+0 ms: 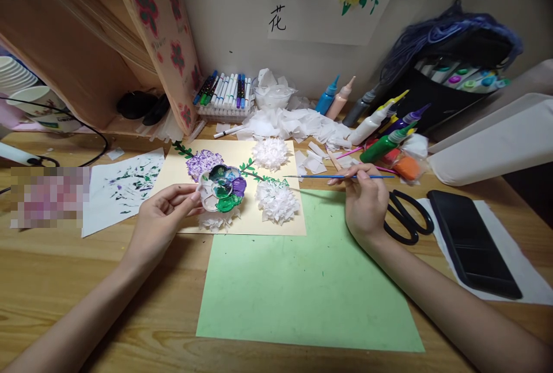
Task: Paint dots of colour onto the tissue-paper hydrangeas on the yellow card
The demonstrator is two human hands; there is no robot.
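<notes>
Between the thumb and fingers of my left hand (170,209) is a flower-shaped paint palette (207,202) with green, purple and dark paint in its wells. It is held above a cream sheet (242,154). My right hand (367,197) grips a thin blue paintbrush (315,177), its tip close to the painted green leaves (272,179). White paper-petal flowers (276,203) and one purple flower (203,163) are on the sheet, joined by green stems. The palette partly hides another white flower (218,221) below it.
A green sheet (302,292) lies in front. Scissors (408,217) and a black phone-like slab (475,243) are at right. Paint bottles (384,143), paper scraps (294,125) and markers (227,90) line the back. A paint-smeared white sheet (125,189) lies left.
</notes>
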